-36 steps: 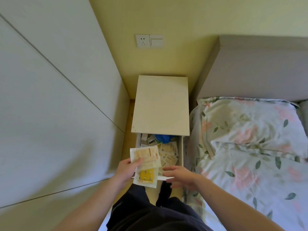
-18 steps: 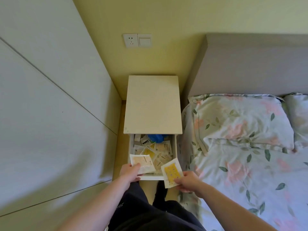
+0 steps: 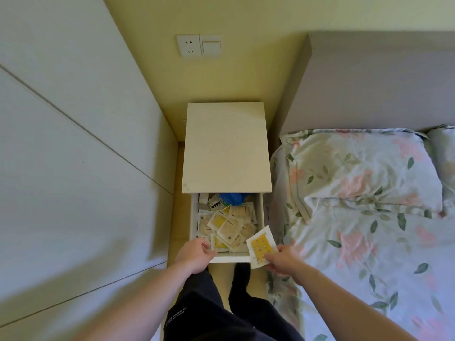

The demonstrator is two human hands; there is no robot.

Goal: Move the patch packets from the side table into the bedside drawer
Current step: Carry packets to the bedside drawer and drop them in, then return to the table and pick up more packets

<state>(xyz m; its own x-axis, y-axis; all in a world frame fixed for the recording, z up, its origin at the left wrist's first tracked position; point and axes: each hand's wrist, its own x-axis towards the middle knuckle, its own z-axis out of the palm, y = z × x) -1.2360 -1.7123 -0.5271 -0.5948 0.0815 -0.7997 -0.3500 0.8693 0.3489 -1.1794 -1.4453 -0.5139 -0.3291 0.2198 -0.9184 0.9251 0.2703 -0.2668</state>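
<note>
The right hand (image 3: 283, 260) pinches one packet (image 3: 262, 246) by its near edge, holding it over the drawer's (image 3: 230, 259) near right corner. The packet's long axis tilts far-right, and the open drawer lies just left of it, so a short move left should put it in. The left hand (image 3: 195, 254) rests on the drawer's near left edge, fingers curled; whether it grips the edge I cannot tell. Other packets (image 3: 227, 228) already lie inside.

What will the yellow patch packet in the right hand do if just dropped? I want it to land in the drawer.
The packet looks thin and flat, probably light, so it may flutter sideways. The right hand pinches one corner yet it stays fairly straight, so probably semi-stiff. It overhangs the drawer corner.
</note>
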